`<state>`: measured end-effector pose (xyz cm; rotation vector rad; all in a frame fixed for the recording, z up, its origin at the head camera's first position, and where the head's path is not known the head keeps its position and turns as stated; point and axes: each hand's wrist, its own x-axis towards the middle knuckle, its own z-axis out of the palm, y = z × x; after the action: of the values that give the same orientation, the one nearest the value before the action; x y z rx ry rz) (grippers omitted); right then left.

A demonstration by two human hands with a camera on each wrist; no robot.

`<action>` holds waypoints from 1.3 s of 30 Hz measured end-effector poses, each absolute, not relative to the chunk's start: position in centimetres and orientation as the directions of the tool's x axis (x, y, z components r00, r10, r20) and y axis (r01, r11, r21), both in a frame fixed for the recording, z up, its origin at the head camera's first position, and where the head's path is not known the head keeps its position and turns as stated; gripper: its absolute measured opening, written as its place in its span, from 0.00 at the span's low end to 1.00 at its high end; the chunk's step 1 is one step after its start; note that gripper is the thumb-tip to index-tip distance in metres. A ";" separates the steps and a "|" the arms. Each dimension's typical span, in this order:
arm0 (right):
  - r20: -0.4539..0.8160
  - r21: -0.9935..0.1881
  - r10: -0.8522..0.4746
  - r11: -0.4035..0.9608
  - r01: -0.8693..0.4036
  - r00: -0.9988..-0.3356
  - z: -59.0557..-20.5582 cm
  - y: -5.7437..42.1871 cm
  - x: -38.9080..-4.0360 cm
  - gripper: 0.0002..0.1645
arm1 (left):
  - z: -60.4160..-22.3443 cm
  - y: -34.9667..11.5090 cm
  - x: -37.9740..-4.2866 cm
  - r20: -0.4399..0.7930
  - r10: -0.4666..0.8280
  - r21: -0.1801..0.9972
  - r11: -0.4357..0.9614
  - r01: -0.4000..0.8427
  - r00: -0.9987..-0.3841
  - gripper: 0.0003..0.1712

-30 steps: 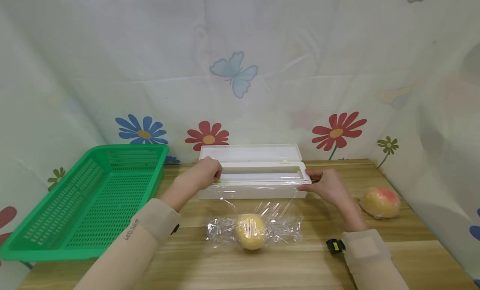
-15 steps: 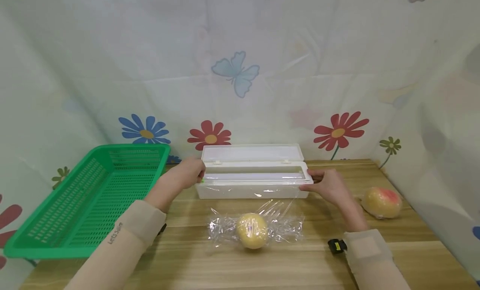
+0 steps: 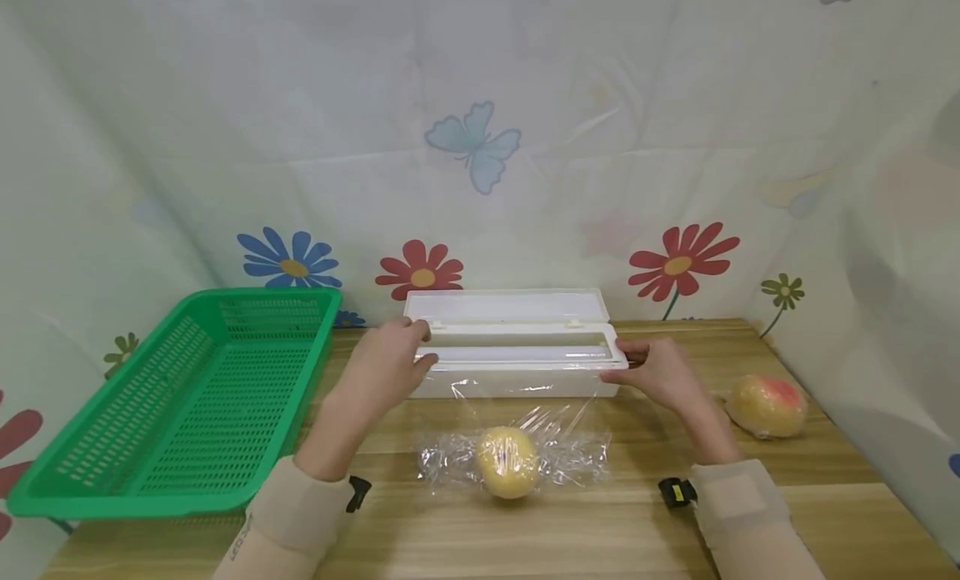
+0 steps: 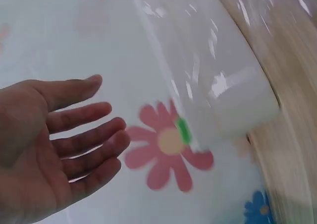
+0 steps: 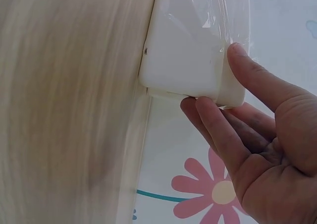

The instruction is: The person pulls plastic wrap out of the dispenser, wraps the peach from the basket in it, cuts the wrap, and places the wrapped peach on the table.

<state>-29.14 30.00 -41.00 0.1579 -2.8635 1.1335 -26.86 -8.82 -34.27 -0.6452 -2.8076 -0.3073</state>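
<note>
A white cling film dispenser [image 3: 517,383] stands on the table with its lid raised and a roll inside. My right hand [image 3: 656,372] grips its right end; in the right wrist view the thumb is on the film-covered front and the fingers touch the end. My left hand [image 3: 386,355] is by the left end, and in the left wrist view its fingers are loosely spread, apart from the box. A green slider [image 4: 184,131] sits at that end. Clear film [image 3: 558,455] stretches from the dispenser over a round yellow fruit [image 3: 507,463].
To the left lies a green plastic basket [image 3: 315,372] with slotted walls. A yellow and pink fruit [image 3: 767,407], covered in film, rests near the table's right edge. Behind the wooden table [image 3: 600,530] hangs a curtain printed with flowers [image 3: 678,263].
My left hand first moved left along the dispenser with the green slider in its fingers, then let go, and its fingers spread. My right hand stays on the right end.
</note>
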 end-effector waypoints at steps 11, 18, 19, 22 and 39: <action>0.080 -0.672 -0.093 0.730 -0.123 -0.992 -40.5 29.6 -28.7 0.41 | -36.8 -4.5 -21.7 0.185 0.640 0.345 0.668 0.659 -0.746 0.16; 0.096 -0.684 -0.112 0.714 -0.147 -0.989 -40.5 29.8 -28.7 0.40 | -39.0 -3.3 -21.0 0.154 0.718 0.234 0.641 0.731 -0.679 0.33; 0.101 -0.687 -0.118 0.710 -0.155 -0.988 -40.5 29.9 -28.7 0.40 | -39.2 -3.2 -21.0 0.162 0.718 0.211 0.645 0.735 -0.677 0.35; 0.106 -0.688 -0.130 0.706 -0.167 -0.986 -40.6 30.2 -28.8 0.39 | -39.5 -2.8 -20.9 0.168 0.710 0.187 0.658 0.729 -0.684 0.38; 0.038 -0.758 -0.223 0.629 -0.174 -0.974 -40.2 30.9 -28.6 0.44 | -40.4 -2.8 -21.9 0.120 0.706 0.304 0.643 0.703 -0.698 0.41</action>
<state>-28.59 30.94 -40.17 0.3524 -2.8887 1.3344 -21.88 -2.79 -40.36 -1.2254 -2.8565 -0.5215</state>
